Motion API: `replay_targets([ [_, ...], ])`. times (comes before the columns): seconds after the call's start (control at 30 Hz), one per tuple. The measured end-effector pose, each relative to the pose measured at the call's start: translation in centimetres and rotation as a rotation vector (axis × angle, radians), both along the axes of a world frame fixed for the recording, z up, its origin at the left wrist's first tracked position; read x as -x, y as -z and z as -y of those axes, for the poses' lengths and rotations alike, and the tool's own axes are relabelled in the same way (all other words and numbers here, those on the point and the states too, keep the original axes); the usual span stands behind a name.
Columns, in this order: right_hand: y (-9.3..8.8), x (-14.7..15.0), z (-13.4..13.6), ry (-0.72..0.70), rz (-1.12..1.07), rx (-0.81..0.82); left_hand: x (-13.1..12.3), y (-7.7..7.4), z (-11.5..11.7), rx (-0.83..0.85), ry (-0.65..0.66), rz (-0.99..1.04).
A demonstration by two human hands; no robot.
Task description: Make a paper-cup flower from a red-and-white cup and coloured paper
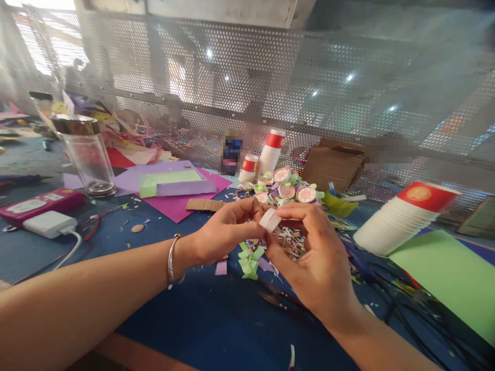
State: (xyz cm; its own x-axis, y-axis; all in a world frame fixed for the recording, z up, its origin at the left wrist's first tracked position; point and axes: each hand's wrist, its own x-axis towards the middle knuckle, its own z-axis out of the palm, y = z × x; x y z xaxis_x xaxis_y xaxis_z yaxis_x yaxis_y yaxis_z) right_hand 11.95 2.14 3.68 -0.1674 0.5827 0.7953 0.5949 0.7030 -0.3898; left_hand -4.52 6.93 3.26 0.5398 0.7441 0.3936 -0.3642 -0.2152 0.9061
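My left hand (224,229) and my right hand (313,252) meet over the blue table (216,319), both pinching a small white strip of paper (269,220) between thumbs and fingers. A silver bangle (172,260) sits on my left wrist. Just below the hands lie green paper cuttings (247,263) and a pile of mixed scraps. Behind the hands are round red-and-white paper discs (288,189) with green and purple petals.
A stack of red-rimmed paper cups (402,216) lies on its side at right beside a green sheet (452,273). Purple, magenta and green sheets (174,185), a glass tumbler (89,154), a pink case and white charger (48,222) stand left. Cardboard (332,162) rests against a perforated metal screen.
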Motion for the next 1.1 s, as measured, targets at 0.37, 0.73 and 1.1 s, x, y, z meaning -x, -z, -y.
replay_targets([
  [0.37, 0.66, -0.52, -0.3, -0.098, -0.093, 0.085, 0.19, -0.01, -0.24, -0.099, 0.028, -0.022],
  [0.73, 0.46, -0.49, 0.15, -0.108, -0.092, 0.059, 0.29, 0.06, 0.14, -0.008, 0.118, 0.025],
  [1.1, 0.64, -0.54, -0.15, -0.137, -0.112, 0.047, 0.4, -0.06, 0.16, 0.006, 0.14, 0.04],
])
